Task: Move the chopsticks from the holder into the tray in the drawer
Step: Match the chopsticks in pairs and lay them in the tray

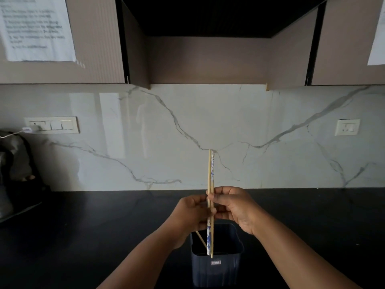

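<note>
Chopsticks (210, 174) upright above holder (216, 265)

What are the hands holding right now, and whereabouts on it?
Both the left hand and right hand pinch a pair of upright chopsticks near mid-length, above the dark holder.

Both hands, left (192, 213) & right (234, 207), pinch upright chopsticks (210, 174) above dark holder (216, 265) on counter (83, 226).
</note>
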Demonstrator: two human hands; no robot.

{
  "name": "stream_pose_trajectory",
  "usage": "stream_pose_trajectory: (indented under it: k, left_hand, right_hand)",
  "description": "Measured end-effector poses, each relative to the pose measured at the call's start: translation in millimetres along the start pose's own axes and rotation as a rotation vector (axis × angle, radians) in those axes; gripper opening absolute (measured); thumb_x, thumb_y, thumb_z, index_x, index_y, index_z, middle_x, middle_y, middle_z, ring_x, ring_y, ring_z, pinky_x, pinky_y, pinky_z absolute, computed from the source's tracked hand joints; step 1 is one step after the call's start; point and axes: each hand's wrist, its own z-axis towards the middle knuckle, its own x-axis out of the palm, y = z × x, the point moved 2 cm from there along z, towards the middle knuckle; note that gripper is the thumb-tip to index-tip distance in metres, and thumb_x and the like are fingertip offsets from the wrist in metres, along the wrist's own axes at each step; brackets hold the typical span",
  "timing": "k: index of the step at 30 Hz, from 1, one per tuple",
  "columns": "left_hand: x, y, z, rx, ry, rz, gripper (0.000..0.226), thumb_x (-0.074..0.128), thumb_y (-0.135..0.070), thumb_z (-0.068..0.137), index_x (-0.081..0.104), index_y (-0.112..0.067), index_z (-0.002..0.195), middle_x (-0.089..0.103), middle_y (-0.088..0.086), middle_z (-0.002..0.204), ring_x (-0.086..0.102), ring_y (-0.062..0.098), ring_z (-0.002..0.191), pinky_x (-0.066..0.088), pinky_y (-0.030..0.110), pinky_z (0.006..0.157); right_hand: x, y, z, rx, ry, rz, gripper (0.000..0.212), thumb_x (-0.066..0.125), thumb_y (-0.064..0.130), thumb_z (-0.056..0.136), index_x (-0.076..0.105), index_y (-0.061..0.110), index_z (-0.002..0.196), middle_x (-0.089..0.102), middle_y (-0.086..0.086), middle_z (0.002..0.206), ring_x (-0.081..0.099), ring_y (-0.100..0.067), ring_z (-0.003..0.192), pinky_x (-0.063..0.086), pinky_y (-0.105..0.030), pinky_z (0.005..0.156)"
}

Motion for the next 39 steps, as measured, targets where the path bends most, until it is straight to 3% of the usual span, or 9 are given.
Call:
stream_pose_trajectory:
  k: [6,10,13,16,22,27,30,35,39]
  left_hand:
    - [-5,6,-8,-0.035,-0.061,-0.03,0.017,0.062,-0.004,0.09,0.068,-0.009,0.106,0.076,0.008,0.091,0.074,0.021,0.086,0.057,0.026,0.068]
    - [-18,7,-12,-0.064,-0.035,-0.166,0.029,0.065,-0.004,0.088,0.06,-0.011,0.116,0.075,0.012,0.097,0.073,0.026,0.086,0.059,0.035,0.074]
    - [-21,3,-15,-0.061,0.019,-0.233,0.031,0.063,-0.004,0.088,0.061,-0.009,0.118,0.074,0.015,0.097,0.072,0.026,0.085,0.059,0.039,0.079]
    - [-21,-3,-20,-0.054,0.131,-0.299,0.03,0.067,-0.008,0.083,0.067,-0.009,0.113,0.073,0.013,0.093,0.071,0.023,0.082,0.059,0.034,0.072]
    - [-15,-1,-33,-0.091,0.366,-0.359,0.032,0.068,-0.009,0.085,0.067,-0.01,0.117,0.065,0.023,0.12,0.071,0.026,0.094,0.06,0.031,0.071]
    - [-15,7,-34,-0.08,0.3,-0.329,0.032,0.072,-0.008,0.08,0.069,-0.01,0.112,0.069,0.023,0.112,0.071,0.027,0.092,0.06,0.034,0.074]
    - [-18,12,-33,-0.092,0.245,-0.34,0.035,0.073,-0.007,0.078,0.07,-0.012,0.112,0.071,0.021,0.108,0.072,0.027,0.091,0.06,0.034,0.071]
    - [-19,13,-34,-0.113,0.175,-0.214,0.028,0.071,-0.005,0.081,0.072,-0.013,0.108,0.074,0.017,0.102,0.073,0.026,0.089,0.058,0.031,0.07]
    - [-7,15,-35,-0.053,0.089,0.065,0.052,0.068,-0.003,0.086,0.052,-0.012,0.134,0.074,0.013,0.096,0.074,0.019,0.081,0.058,0.029,0.067]
  right_hand:
    - [2,10,-13,-0.113,-0.134,-0.216,0.01,0.069,0.013,0.087,0.074,0.02,0.092,0.076,-0.002,0.087,0.072,-0.018,0.079,0.058,-0.027,0.064]
    - [-6,40,-31,-0.637,-0.212,-0.571,0.029,0.07,0.007,0.085,0.073,0.035,0.092,0.072,0.015,0.099,0.066,-0.002,0.097,0.051,-0.018,0.082]
    - [-4,48,-47,-1.138,-0.196,-1.189,0.036,0.074,-0.005,0.075,0.077,0.024,0.096,0.071,0.0,0.112,0.064,-0.02,0.111,0.05,-0.031,0.092]
    - [2,38,-53,-1.275,-0.139,-1.452,0.044,0.078,-0.004,0.066,0.077,0.027,0.097,0.07,-0.006,0.117,0.063,-0.03,0.114,0.053,-0.04,0.09]
    - [4,15,-50,-1.205,-0.109,-1.384,0.047,0.083,-0.006,0.063,0.078,0.023,0.1,0.07,-0.006,0.117,0.065,-0.032,0.111,0.059,-0.046,0.079]
    - [10,-1,-48,-1.135,-0.084,-1.286,0.053,0.075,-0.01,0.072,0.072,0.022,0.114,0.063,-0.004,0.13,0.064,-0.024,0.114,0.057,-0.038,0.085]
    - [9,-7,-47,-0.851,-0.161,-0.929,0.06,0.065,-0.003,0.086,0.054,0.033,0.133,0.058,0.002,0.136,0.063,-0.008,0.111,0.053,-0.022,0.091]
    - [13,-10,-46,-0.082,-0.126,-0.212,0.022,0.074,0.023,0.083,0.071,0.019,0.105,0.076,-0.004,0.095,0.073,-0.023,0.079,0.06,-0.034,0.068]
    - [20,-17,-52,0.031,-0.112,-0.15,0.018,0.077,0.016,0.081,0.071,0.009,0.096,0.077,-0.008,0.081,0.073,-0.022,0.071,0.061,-0.037,0.068]
